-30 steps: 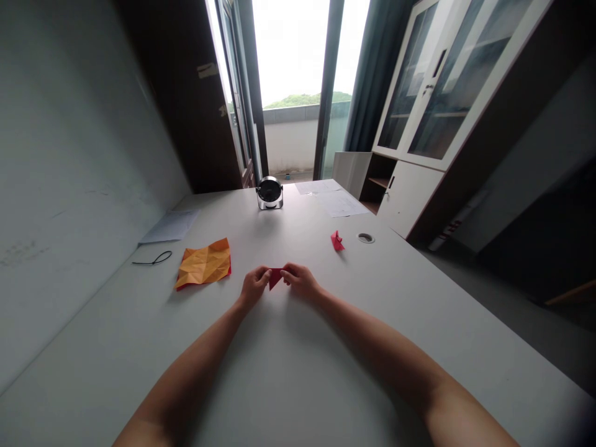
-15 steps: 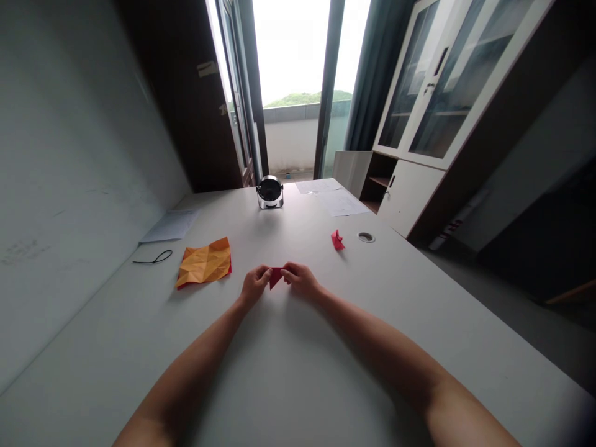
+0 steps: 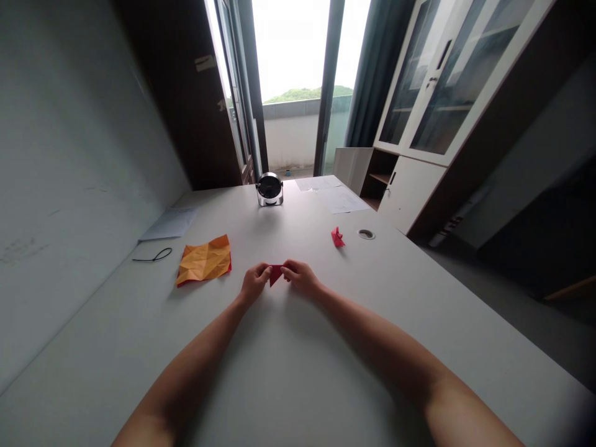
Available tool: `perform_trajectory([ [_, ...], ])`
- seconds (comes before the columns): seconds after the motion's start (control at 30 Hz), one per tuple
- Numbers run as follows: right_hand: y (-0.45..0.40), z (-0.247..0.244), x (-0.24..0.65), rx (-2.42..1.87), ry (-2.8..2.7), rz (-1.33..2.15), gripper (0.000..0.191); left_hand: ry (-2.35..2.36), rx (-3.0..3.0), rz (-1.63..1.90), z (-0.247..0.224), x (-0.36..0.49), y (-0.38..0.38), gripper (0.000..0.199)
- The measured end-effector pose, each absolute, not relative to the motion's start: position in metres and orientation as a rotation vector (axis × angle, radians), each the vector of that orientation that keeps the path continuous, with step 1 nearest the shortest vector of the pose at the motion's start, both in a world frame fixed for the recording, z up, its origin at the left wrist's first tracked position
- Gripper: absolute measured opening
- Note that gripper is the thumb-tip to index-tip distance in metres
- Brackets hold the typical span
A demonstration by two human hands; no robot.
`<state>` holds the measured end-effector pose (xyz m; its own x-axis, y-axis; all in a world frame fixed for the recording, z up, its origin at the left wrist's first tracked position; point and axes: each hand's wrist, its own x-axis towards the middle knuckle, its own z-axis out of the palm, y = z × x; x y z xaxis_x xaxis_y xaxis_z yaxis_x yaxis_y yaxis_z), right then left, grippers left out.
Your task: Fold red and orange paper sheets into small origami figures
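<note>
A small piece of folded red paper point(image 3: 276, 274), triangular where it shows, is held between my two hands over the middle of the table. My left hand point(image 3: 256, 280) pinches its left end, thumb on top. At the other end my right hand point(image 3: 300, 277) grips it between thumb and fingers. Part of the paper is hidden behind the fingers. To the left lies a creased orange sheet point(image 3: 205, 261) with red showing along its edges. A folded red paper figure point(image 3: 338, 236) rests on the table to the right of my hands.
On the white table point(image 3: 298, 385), a round black-and-silver device point(image 3: 269, 189) stands at the far end. White papers point(image 3: 342, 200) lie far right, another sheet point(image 3: 169, 223) by the left wall. A black cable tie point(image 3: 153, 256) sits left; a round cable hole point(image 3: 366, 234) is at right.
The view has tilted very slightly, so things sit a little higher. Both hands keep their hold on the folded red paper, with no clear movement otherwise.
</note>
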<state>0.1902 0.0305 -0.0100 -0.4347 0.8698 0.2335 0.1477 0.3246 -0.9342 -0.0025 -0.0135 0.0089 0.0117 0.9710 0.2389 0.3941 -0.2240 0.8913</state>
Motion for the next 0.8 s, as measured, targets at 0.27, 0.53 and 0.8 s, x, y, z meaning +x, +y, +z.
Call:
perform_trajectory([
  [0.27, 0.0284, -0.0069, 0.1913, -0.915, -1.834, 1.141, 0.024, 1.398, 1.69, 1.2, 0.0087, -0.0026, -0.0144, 0.033],
  [0.53, 0.0292, -0.0077, 0.1914, -0.928, -1.856, 1.125, 0.023, 1.424, 1.697, 1.207, 0.0087, -0.002, -0.0144, 0.032],
  [0.8, 0.0298, -0.0085, 0.191, -0.903, -1.837, 1.165, 0.021, 1.421, 1.695, 1.212, 0.0073, -0.0016, -0.0138, 0.032],
])
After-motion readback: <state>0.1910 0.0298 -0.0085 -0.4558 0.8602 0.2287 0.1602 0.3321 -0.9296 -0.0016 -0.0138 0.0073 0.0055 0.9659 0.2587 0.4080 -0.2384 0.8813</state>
